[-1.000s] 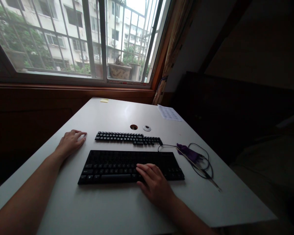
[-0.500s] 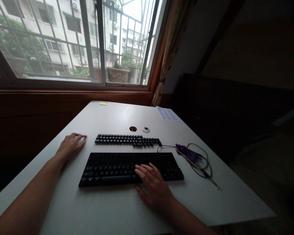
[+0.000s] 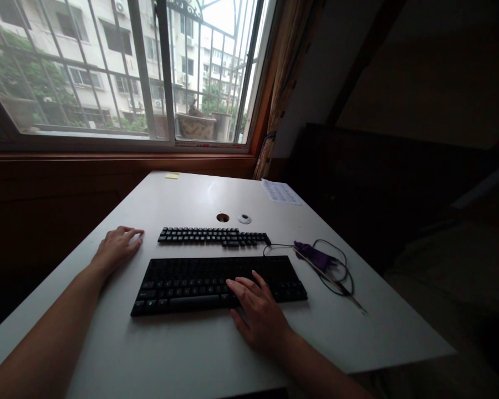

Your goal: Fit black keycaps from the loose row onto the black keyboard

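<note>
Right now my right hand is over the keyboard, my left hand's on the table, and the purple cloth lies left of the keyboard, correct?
Not quite: the head view shows the purple cloth right of the keyboard. Your right hand is over the keyboard and your left hand is on the table.

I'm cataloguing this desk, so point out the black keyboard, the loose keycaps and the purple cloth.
Black keyboard [image 3: 210, 282], head view: on keys near its middle.
Loose keycaps [image 3: 208, 233], head view: middle of their rows.
Purple cloth [image 3: 316, 257], head view: the fabric's middle.
</note>
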### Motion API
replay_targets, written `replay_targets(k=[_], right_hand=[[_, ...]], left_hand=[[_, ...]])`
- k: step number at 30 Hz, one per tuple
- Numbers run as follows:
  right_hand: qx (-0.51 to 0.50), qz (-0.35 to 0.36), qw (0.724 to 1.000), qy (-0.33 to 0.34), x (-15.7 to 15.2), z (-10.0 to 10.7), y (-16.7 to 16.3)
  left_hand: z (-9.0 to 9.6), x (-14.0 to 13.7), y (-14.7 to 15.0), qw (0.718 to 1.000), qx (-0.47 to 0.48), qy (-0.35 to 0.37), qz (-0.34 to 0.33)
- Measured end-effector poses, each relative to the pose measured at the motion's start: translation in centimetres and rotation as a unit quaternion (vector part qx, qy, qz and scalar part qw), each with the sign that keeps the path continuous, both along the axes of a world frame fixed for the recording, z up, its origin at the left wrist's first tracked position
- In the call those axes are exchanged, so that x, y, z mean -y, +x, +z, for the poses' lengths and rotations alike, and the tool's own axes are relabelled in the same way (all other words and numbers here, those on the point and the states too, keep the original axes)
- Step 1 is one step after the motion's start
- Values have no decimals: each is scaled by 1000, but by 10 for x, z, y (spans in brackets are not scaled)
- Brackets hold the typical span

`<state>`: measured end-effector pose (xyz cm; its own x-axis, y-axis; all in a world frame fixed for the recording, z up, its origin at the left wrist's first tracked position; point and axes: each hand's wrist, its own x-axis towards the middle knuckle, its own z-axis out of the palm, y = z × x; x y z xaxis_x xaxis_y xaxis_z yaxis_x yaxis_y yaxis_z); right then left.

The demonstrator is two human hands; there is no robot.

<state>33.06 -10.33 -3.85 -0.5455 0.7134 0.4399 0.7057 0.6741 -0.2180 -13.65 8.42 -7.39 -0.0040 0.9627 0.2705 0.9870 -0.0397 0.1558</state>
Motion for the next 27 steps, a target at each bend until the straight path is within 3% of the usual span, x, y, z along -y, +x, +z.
replay_targets(k=[7,27], right_hand=[[11,11,999,34,-2,-6,3],[10,6,1000,27,0,-1,1]], left_hand=[[-1,-1,-2,1000,2,9,-6],[6,4,3,1000,6,-13,-2]])
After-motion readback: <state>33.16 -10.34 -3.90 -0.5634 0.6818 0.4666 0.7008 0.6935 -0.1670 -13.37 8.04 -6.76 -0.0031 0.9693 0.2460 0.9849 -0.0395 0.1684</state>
